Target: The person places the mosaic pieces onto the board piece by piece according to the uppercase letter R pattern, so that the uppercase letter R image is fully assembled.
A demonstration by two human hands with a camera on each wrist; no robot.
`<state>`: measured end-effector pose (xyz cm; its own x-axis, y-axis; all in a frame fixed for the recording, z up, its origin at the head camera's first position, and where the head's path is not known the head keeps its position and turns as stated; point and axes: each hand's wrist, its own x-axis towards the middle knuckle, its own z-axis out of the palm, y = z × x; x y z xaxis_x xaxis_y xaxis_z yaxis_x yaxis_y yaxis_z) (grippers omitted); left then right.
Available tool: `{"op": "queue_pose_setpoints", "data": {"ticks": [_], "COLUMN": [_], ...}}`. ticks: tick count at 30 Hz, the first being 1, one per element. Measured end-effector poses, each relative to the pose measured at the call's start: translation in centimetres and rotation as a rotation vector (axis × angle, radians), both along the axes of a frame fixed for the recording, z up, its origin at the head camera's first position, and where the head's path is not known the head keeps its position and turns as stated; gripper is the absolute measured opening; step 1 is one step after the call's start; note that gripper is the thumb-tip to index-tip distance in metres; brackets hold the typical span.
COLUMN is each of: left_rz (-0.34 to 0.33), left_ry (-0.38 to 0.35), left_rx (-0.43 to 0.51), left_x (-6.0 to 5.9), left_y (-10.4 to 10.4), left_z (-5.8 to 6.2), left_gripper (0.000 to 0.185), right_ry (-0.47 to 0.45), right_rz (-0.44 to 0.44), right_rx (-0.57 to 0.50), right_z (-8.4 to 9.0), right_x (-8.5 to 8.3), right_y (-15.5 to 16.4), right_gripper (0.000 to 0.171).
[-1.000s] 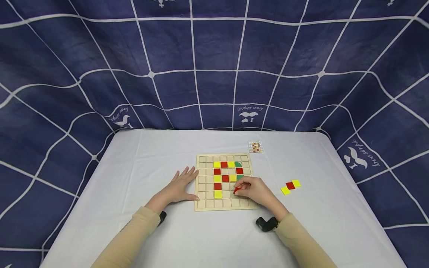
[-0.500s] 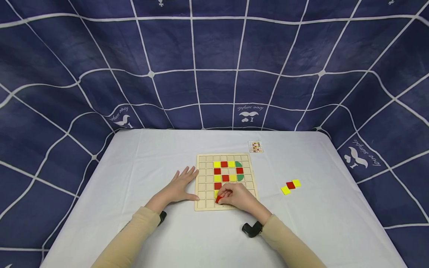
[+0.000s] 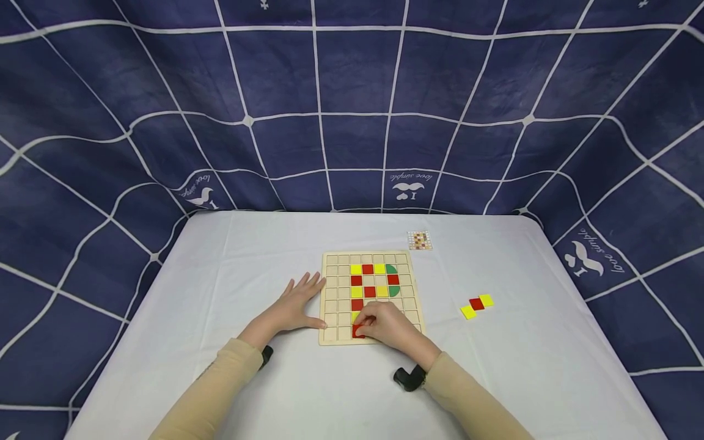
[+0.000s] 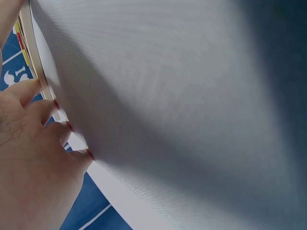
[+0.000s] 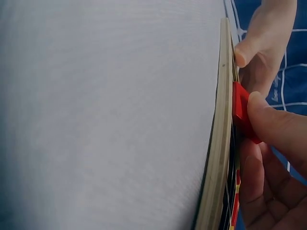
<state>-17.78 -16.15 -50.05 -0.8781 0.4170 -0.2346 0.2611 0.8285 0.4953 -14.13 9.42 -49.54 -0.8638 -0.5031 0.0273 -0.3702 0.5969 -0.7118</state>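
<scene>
A wooden grid board [image 3: 332,308] lies on the table, with red and yellow square tiles and green rounded pieces set in its cells. My right hand [image 3: 389,324] is over its lower part, thumb and fingers on a red square tile [image 3: 358,332] in the nearest row, just below a yellow tile partly hidden by the fingers. In the right wrist view the red tile [image 5: 243,112] is slightly tilted against the board, the thumb on its face. My left hand [image 3: 291,305] lies spread at the board's left edge, thumb and fingertips touching it.
Right of the board, two yellow tiles [image 3: 468,312] and a red tile [image 3: 476,304] lie in a slanting row on the white tablecloth [image 3: 264,385]. A small printed pattern card [image 3: 420,240] lies beyond the board's far right corner. Blue checked cloth [image 3: 352,73] hangs around the table.
My right hand has carried the red tile leftward across the board to the nearest row and lowered it there. The left hand has stayed in place.
</scene>
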Motion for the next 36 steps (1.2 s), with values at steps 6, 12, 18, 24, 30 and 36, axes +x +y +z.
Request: {"op": "queue_pose_setpoints", "data": {"ticks": [6, 12, 18, 24, 30, 36], "left_rz": [0.002, 0.003, 0.007, 0.013, 0.008, 0.011], "left_ry": [-0.002, 0.006, 0.009, 0.006, 0.009, 0.001], "left_rx": [0.002, 0.002, 0.003, 0.0, -0.007, -0.003], "left_x": [0.0, -0.1, -0.1, 0.0, 0.0, 0.0], "left_y": [-0.1, -0.1, 0.0, 0.0, 0.0, 0.0], "left_z": [-0.1, -0.1, -0.1, -0.1, -0.1, -0.1], "left_gripper": [0.112, 0.113, 0.112, 0.113, 0.114, 0.113], "right_ry": [0.036, 0.048, 0.078, 0.071, 0.041, 0.027], "right_rz": [-0.008, -0.012, -0.001, 0.002, -0.114, -0.317], "right_rx": [0.037, 0.066, 0.102, 0.067, -0.036, -0.015], "right_z": [0.0, 0.1, 0.2, 0.6, 1.7, 2.6], "right_x": [0.0, 0.1, 0.3, 0.4, -0.4, -1.7], "right_y": [-0.2, -0.3, -0.5, 0.0, 3.7, 9.9], "right_gripper": [0.009, 0.01, 0.008, 0.008, 0.008, 0.013]}}
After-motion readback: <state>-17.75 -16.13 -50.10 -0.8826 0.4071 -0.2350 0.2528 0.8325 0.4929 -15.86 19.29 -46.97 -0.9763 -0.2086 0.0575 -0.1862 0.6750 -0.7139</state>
